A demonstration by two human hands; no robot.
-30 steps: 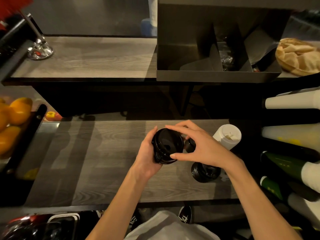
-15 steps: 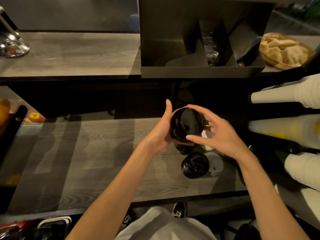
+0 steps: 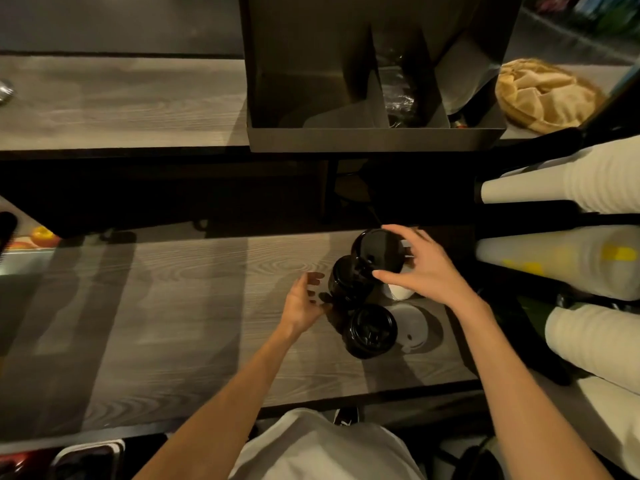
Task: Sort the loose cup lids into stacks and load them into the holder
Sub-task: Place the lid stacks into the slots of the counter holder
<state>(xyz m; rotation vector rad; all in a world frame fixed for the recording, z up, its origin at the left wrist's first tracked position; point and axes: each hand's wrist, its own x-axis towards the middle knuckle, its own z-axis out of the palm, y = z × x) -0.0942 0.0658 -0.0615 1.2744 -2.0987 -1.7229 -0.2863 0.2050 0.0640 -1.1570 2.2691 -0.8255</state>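
Right hand (image 3: 427,271) grips black lid stack (image 3: 377,251); left hand (image 3: 303,303) hovers open, empty.

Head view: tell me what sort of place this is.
Probably a café or drinks counter: sleeves of paper cups lie at the right, stacks of black cup lids stand on the wood-grain counter, and a compartmented holder sits behind.

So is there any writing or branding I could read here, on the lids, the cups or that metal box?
None can be read.
Black lids: glossy, no lettering shows.
White lid: plain.
Cup sleeves: yellow patches, too blurred to tell if they are print.
Holder: bare metal, no label.
Shoe at the bottom edge: white marks, too small to read.
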